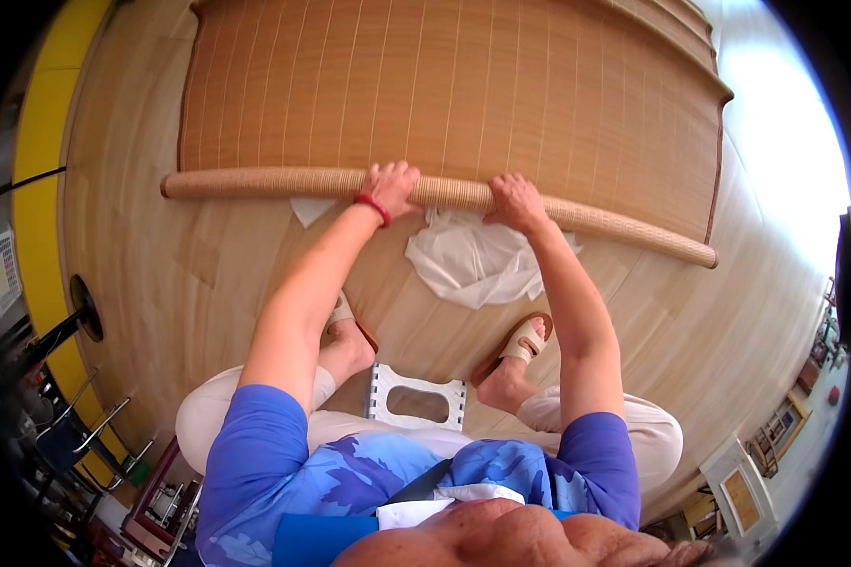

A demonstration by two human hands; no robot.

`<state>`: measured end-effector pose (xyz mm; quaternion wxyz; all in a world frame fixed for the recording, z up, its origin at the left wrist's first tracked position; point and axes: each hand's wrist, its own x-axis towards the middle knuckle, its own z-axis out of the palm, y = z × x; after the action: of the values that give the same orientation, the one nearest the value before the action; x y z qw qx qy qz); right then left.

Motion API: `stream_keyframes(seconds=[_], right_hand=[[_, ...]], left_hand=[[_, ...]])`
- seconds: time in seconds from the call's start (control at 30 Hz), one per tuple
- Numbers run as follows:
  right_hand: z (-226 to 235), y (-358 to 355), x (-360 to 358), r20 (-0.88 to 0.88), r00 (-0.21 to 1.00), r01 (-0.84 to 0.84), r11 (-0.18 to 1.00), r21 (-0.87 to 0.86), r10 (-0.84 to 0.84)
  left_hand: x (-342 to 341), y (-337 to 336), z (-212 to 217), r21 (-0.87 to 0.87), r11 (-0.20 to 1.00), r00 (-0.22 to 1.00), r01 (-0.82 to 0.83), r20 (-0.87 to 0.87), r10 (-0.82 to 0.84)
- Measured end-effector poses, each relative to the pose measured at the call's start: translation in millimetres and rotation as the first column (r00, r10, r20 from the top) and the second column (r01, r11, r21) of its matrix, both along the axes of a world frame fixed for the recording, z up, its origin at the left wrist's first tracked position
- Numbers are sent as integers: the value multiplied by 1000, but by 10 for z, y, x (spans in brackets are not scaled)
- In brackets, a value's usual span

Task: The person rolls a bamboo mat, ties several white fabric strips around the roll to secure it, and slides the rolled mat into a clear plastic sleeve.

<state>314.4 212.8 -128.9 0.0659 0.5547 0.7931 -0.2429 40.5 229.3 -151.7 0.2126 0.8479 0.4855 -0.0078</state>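
A pale wooden floor fills the room below me, with a yellow wall along the left and bright light washing out the far right. Most of the floor ahead is covered by a large woven bamboo mat, lying flat and stretching away from me. Its near edge is wound into a long, tight roll that runs from left to right across the floor. I judge the rolling only just begun: a few turns are made, and nearly the whole mat lies flat beyond the roll.

My left hand rests on top of the roll, fingers curled over it, a red band at the wrist. My right hand presses on the roll just to the right, fingers bent over its top. Neither hand closes around the roll; both lie on it.

Just near the roll, between my forearms, lies a crumpled white plastic bag; I cannot tell whether anything is in it. My sandalled feet flank a small white stool under me.
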Motion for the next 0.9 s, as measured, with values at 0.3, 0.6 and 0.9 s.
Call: stream_keyframes(seconds=[0.3,0.6,0.9], right_hand=[[95,-892,-215,-57,998,-56,926,-372,38],[157,-1121,-427,-50,982,187,971,148,-182],[-165,-953,-581,-222,943,320,862,394,-249]], left_hand=[[-152,-1389,151,85,996,999,11,-53,-7],[-100,-1290,6,119,993,999,-27,28,24],[78,-339,-259,228,967,994,-110,-1,113]])
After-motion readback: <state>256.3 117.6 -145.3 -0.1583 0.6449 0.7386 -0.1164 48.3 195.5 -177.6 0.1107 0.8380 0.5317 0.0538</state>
